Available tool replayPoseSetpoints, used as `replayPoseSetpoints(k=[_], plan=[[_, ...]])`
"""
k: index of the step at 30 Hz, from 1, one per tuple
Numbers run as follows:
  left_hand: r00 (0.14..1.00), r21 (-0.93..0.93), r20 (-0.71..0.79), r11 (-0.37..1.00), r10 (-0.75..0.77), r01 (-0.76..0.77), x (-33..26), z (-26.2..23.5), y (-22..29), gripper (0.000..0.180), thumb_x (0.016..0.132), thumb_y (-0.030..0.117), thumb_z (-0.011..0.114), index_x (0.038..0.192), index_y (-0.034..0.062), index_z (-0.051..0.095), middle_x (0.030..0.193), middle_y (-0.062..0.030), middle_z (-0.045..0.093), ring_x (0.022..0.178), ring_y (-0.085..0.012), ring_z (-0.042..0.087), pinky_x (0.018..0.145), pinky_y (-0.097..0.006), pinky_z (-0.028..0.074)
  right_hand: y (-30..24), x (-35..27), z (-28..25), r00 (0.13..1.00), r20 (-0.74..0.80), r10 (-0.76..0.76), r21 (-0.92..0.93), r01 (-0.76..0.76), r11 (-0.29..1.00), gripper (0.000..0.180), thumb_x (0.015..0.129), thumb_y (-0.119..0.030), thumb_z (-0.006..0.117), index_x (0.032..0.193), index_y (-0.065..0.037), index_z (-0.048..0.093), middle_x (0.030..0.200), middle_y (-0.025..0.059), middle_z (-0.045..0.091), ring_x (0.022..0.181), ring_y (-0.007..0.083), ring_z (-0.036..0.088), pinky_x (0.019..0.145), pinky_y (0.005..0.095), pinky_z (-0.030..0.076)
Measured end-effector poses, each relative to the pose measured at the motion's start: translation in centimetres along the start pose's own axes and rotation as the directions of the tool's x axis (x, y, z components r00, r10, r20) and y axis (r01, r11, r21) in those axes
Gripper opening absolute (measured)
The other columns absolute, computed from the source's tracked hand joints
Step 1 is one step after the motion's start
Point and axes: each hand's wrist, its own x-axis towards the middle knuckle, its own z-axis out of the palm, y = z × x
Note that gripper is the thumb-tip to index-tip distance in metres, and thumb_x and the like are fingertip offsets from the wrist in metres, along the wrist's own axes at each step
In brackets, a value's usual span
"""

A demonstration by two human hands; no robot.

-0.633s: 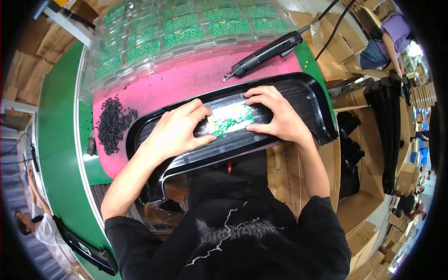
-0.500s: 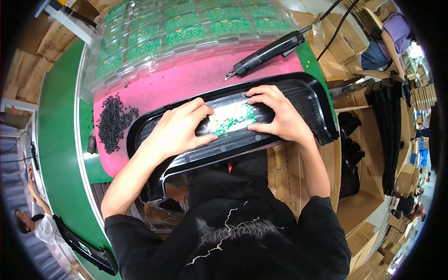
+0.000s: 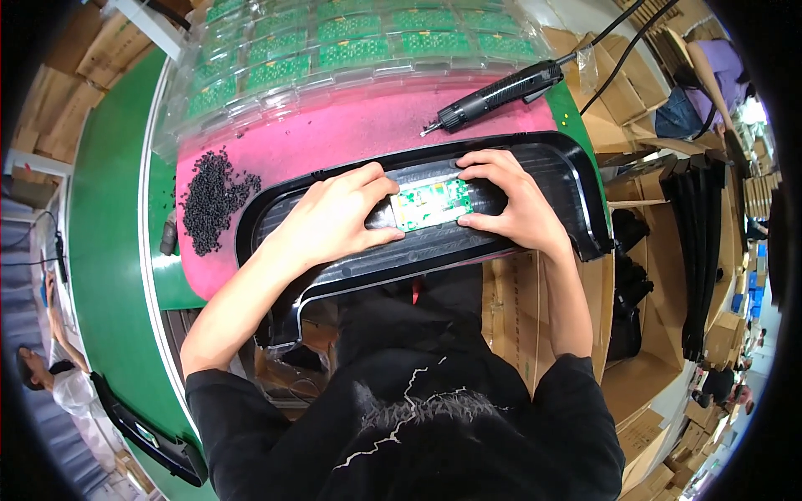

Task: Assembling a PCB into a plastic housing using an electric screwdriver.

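Between my two hands is a green circuit board with pale, shiny patches, lying within a long black plastic housing. My left hand grips the board's left end, thumb at the lower corner and fingers at the upper one. At the other end, my right hand pinches the board's right edge between thumb and fingers. The housing has a raised rim and rounded ends, and its near side overhangs the table edge above my lap. Both forearms cross over its near rim.
Beyond the housing, a black electric screwdriver lies on the pink mat. A heap of small black screws sits at left. Clear trays of green boards stand behind. Cardboard boxes with black parts are at right; other people work farther off.
The view has shifted slightly, so the table's things appear a little farther right. Both hands keep hold of the circuit board, which seems to lie about the same way in the housing.
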Motion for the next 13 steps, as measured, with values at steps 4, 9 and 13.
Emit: replayPoseSetpoints(k=[4,9,13], plan=[[1.0,0.013,-0.011,1.0,0.005,-0.005,-0.1,0.2,-0.2,0.049,0.074,0.031,0.077,0.11,0.0025,0.061,0.102,-0.0104,0.058,0.091,-0.03,0.063,0.076,-0.039,0.053,0.1,0.0,0.2,1.0,0.007,-0.002,0.003,0.002,1.0,0.053,0.061,-0.013,0.083,0.108,-0.004,0.061,0.124,0.0085,0.058,0.119,0.0299,0.05,0.103,0.0406,0.04],[1.0,-0.003,0.001,1.0,-0.012,0.012,-0.2,0.0,-0.1,0.049,0.075,0.032,0.077,0.11,0.0023,0.06,0.102,-0.0105,0.058,0.091,-0.0304,0.063,0.077,-0.039,0.053,-0.3,0.2,0.0,1.0,0.027,0.0,-0.012,0.001,1.0,0.052,0.063,-0.016,0.083,0.108,-0.003,0.061,0.124,0.0096,0.057,0.119,0.0304,0.049,0.103,0.0402,0.039],[0.99,-0.188,0.127,0.978,-0.063,0.086,-0.1,-2.0,-0.3,0.052,0.076,0.032,0.077,0.117,0.0045,0.06,0.105,-0.0145,0.059,0.093,-0.0264,0.065,0.082,-0.038,0.052,-0.5,0.4,-0.4,0.997,0.062,0.043,0.018,-0.044,0.999,0.059,0.063,-0.019,0.084,0.114,-0.005,0.058,0.126,0.0124,0.055,0.121,0.0282,0.048,0.107,0.0396,0.036]])
